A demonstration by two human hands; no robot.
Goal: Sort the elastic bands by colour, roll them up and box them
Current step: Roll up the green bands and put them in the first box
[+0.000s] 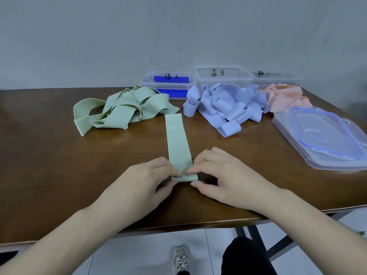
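Brown table point(59, 165): both hands pinch green band's point(177, 143) near end.

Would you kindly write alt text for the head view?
Both hands, left hand and right hand, pinch the near end of a flat green elastic band on a brown wooden table; green, blue and pink band piles lie beyond.

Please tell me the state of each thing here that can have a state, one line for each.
green band: flat, near end being rolled
left hand: pinches the near end
right hand: pinches the near end
green pile: loose, unrolled
blue pile: loose, unrolled
pink pile: loose, unrolled
boxes: open
lids: off, stacked
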